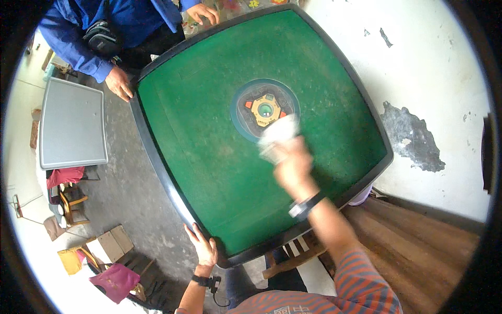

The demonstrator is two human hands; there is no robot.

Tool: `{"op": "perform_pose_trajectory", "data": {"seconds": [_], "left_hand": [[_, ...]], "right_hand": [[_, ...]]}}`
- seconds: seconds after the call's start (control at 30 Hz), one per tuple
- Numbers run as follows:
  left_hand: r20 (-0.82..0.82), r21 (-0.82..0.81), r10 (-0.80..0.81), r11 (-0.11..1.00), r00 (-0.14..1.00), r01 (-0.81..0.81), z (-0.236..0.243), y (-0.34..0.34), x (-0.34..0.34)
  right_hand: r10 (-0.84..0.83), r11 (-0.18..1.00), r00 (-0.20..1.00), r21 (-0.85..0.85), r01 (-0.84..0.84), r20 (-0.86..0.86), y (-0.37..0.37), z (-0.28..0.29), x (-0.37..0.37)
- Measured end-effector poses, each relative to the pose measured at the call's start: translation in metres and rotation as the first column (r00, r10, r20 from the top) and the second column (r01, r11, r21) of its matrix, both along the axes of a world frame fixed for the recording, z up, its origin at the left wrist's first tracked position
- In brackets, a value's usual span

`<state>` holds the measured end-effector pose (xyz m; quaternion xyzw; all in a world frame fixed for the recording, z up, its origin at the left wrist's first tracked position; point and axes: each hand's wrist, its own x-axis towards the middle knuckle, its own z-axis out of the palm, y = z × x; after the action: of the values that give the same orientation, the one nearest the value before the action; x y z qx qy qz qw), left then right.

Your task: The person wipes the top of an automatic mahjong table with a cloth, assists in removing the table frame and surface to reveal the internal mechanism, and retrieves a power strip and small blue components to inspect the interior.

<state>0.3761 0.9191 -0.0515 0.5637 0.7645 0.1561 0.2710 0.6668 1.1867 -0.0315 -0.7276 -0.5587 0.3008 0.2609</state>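
A square mahjong table [209, 178] has green felt, a dark raised rim and a round centre panel [251, 89] with a yellow piece and red buttons. My right hand [293, 167], blurred by motion, grips a white cloth or wad [281, 131] over the lower part of that panel; which it is, I cannot tell exactly. At the table's lower left corner, my left hand [203, 246] rests against the rim with fingers extended and apart, holding nothing.
A person in blue [130, 26] stands at the upper left, both hands at the rim. Left are a grey board [71, 125], chairs [73, 204] with clothes and cardboard [110, 243]. A peeling white wall [434, 63] and a wooden bench [413, 240] flank the table on the right.
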Motion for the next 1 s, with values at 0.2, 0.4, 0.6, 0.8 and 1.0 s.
{"op": "perform_pose_trajectory", "data": {"seconds": [0.2, 0.4, 0.6, 0.8, 1.0], "left_hand": [[-0.001, -0.071, 0.007, 0.997, 1.000, -0.007, -0.001, -0.002, 0.000], [-0.005, -0.067, 0.026, 0.997, 1.000, -0.027, 0.004, -0.002, -0.001], [-0.074, -0.059, 0.018, 0.998, 0.997, -0.023, 0.000, -0.001, 0.003], [-0.082, -0.136, 0.051, 0.989, 0.995, -0.062, 0.001, 0.005, 0.006], [-0.119, -0.146, 0.044, 0.987, 0.992, -0.061, 0.007, 0.001, -0.003]], "right_hand": [[0.469, 0.765, 0.814, -0.304, -0.568, -0.341, -0.070, 0.039, -0.124], [-0.276, 0.961, 0.533, -0.241, 0.136, -0.800, 0.107, 0.008, 0.148], [-0.171, 0.979, 0.933, 0.162, 0.125, 0.315, 0.101, -0.003, 0.133], [0.347, 0.861, 0.813, -0.183, -0.474, -0.468, -0.051, 0.025, -0.100], [0.315, 0.947, 0.940, 0.108, -0.302, -0.133, 0.116, 0.016, 0.080]]}}
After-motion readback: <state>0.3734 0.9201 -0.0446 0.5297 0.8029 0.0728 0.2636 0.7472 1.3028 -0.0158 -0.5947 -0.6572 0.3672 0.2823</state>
